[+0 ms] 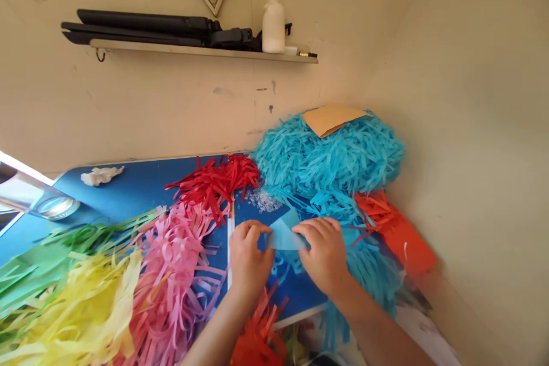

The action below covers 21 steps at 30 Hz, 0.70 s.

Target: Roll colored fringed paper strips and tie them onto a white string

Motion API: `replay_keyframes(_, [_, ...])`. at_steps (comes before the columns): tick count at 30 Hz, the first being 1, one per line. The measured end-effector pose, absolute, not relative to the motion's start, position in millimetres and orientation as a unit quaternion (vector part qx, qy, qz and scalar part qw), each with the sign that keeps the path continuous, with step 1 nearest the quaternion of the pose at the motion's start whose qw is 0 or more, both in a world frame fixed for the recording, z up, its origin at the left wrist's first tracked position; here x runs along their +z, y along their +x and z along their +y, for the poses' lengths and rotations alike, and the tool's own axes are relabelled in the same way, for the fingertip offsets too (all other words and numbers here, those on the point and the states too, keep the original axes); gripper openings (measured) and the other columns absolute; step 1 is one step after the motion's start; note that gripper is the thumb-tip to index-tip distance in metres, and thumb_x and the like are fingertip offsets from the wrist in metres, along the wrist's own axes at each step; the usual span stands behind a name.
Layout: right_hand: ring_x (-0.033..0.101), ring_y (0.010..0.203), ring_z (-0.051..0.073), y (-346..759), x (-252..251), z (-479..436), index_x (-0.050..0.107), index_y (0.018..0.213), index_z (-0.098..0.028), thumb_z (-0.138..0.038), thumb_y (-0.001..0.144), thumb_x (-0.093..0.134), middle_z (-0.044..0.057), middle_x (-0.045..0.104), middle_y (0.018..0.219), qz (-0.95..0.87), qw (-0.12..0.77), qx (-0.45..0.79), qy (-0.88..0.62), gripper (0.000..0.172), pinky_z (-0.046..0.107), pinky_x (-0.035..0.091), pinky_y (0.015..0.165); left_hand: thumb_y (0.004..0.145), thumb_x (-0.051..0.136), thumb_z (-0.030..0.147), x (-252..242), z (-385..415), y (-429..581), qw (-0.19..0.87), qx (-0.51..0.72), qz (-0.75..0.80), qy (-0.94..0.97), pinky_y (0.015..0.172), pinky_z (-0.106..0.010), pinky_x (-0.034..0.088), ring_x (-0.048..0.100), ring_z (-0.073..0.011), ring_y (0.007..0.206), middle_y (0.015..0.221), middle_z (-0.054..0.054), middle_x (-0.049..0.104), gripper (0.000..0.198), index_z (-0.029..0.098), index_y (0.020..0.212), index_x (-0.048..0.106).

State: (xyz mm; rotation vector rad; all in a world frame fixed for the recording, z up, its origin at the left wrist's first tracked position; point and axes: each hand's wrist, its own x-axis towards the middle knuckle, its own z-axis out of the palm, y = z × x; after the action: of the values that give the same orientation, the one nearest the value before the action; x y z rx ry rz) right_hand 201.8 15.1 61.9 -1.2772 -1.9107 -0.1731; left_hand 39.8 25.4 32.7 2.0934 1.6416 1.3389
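My left hand [252, 251] and my right hand [323, 251] hold a small piece of light blue tissue paper [283, 231] between them, above the blue table. Each hand pinches one side of the paper between thumb and fingers. Below and just behind the paper lie strips of light blue fringed tissue paper [334, 206]. More blue fringe [373, 274] lies to the right, under my right forearm. Orange-red fringe [259, 331] shows between my forearms.
A large heap of blue fringe [330, 154] with a tan envelope [332, 120] stands by the wall. Red [221, 177], pink [182, 257], yellow [86, 309] and green fringe [38, 266] lie leftward. A glass [55, 206] stands far left. The shelf [171, 50] carries a white bottle [273, 23].
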Motion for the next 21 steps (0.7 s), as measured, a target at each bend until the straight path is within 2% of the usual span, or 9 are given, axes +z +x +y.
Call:
replay_keyframes(3, [0.064,0.08,0.02,200,58,27,0.067,0.089,-0.022,-0.003,0.078,0.055,0.002,0.073,0.083,-0.755,0.401,-0.092,-0.511,0.025,0.036,0.034,0.082,0.07,0.058,0.009,35,30,18,-0.01,0.441,0.561,0.701,0.088,-0.043,0.039,0.065,-0.025,0.089,0.087,-0.003,0.071,0.017,0.022,0.081,0.06])
replay_keyframes(6, [0.064,0.082,0.021,191,57,42,0.07,0.092,-0.023,-0.001,0.074,0.054,0.002,0.073,0.085,-0.762,0.386,-0.074,-0.514,0.032,0.036,0.035,0.081,0.077,0.061,0.015,41,33,-7,-0.1,0.412,0.572,0.703,0.09,-0.045,0.036,0.064,-0.0249,0.083,0.079,-0.001,0.071,0.009,0.023,0.08,0.061])
replay_keyframes(8, [0.065,0.087,0.02,182,59,51,0.069,0.091,-0.023,-0.002,0.074,0.055,0.002,0.074,0.091,-0.766,0.391,-0.038,-0.508,0.031,0.036,0.036,0.082,0.079,0.061,0.017,47,30,-18,-0.141,0.405,0.595,0.68,0.09,-0.046,0.038,0.063,-0.0269,0.089,0.086,-0.004,0.07,0.009,0.023,0.086,0.063])
replay_keyframes(11, [0.067,0.092,0.021,169,66,58,0.067,0.09,-0.022,-0.005,0.074,0.056,0.003,0.075,0.101,-0.773,0.382,0.011,-0.507,0.025,0.035,0.038,0.083,0.077,0.064,0.015,48,12,-14,-0.185,0.498,0.571,0.626,0.088,-0.044,0.043,0.059,-0.0277,0.099,0.101,-0.009,0.064,0.021,0.021,0.097,0.06])
replay_keyframes(12, [0.067,0.091,0.021,165,68,59,0.066,0.089,-0.022,-0.006,0.074,0.057,0.002,0.075,0.101,-0.776,0.373,0.02,-0.508,0.024,0.036,0.038,0.083,0.076,0.064,0.012,45,3,-8,-0.17,0.542,0.527,0.632,0.086,-0.042,0.046,0.059,-0.0259,0.099,0.102,-0.008,0.062,0.023,0.021,0.097,0.058])
replay_keyframes(14, [0.068,0.088,0.021,160,73,57,0.064,0.088,-0.022,-0.006,0.073,0.057,0.002,0.076,0.097,-0.78,0.365,0.024,-0.507,0.023,0.036,0.038,0.084,0.081,0.055,0.008,34,-9,9,0.01,0.529,0.437,0.727,0.085,-0.038,0.05,0.061,-0.0223,0.1,0.105,-0.007,0.063,0.022,0.023,0.096,0.057])
replay_keyframes(16, [0.069,0.089,0.021,157,76,51,0.063,0.09,-0.021,-0.004,0.071,0.056,0.002,0.076,0.097,-0.785,0.375,0.017,-0.492,0.026,0.036,0.037,0.086,0.087,0.046,0.01,21,-10,25,0.157,0.516,0.474,0.696,0.085,-0.04,0.052,0.063,-0.0223,0.099,0.103,-0.008,0.064,0.02,0.022,0.096,0.059])
replay_keyframes(18, [0.069,0.093,0.02,157,77,43,0.062,0.091,-0.021,-0.002,0.07,0.053,0.002,0.076,0.1,-0.796,0.389,0.008,-0.463,0.03,0.037,0.036,0.089,0.091,0.045,0.017,10,3,34,0.218,0.51,0.506,0.66,0.086,-0.043,0.053,0.063,-0.0233,0.098,0.102,-0.009,0.066,0.019,0.021,0.101,0.061])
replay_keyframes(21, [0.069,0.1,0.019,160,75,31,0.06,0.095,-0.021,0.0,0.066,0.048,0.003,0.075,0.106,-0.823,0.393,0.019,-0.41,0.038,0.038,0.034,0.095,0.094,0.055,0.032,2,35,32,0.262,0.51,0.513,0.638,0.088,-0.044,0.053,0.063,-0.0221,0.102,0.115,-0.009,0.064,0.025,0.018,0.114,0.061])
